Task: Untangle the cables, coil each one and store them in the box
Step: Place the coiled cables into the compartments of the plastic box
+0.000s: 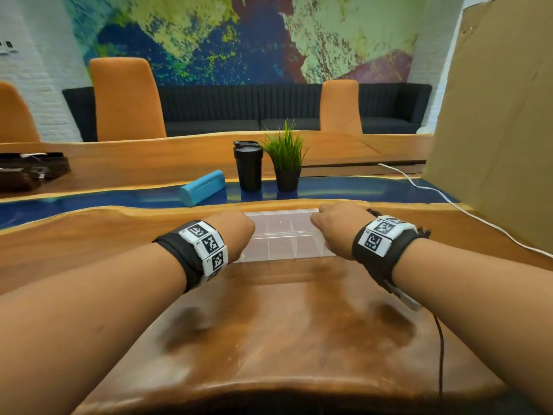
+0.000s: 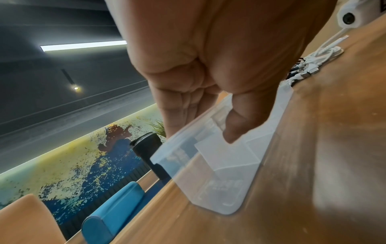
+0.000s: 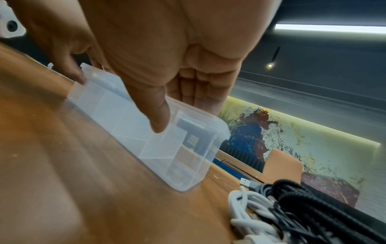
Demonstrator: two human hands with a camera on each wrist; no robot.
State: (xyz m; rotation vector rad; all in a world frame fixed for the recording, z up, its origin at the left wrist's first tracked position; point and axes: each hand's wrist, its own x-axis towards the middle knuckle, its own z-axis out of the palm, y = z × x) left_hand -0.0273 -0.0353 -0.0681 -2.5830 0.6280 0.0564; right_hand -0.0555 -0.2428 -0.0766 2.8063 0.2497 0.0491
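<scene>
Cables (image 3: 292, 208) beside box (image 1: 284, 235) (tangled)

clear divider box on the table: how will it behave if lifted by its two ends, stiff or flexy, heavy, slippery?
The clear box looks thin-walled and empty, so probably light. The internal dividers likely stiffen it, though a long thin shell may twist a little. Smooth plastic may slip; the left hand and right hand grip its rim with thumbs inside.

Bare forearms, black wristbands (image 1: 191, 259) with white square-coded tags (image 1: 380, 233)
</scene>
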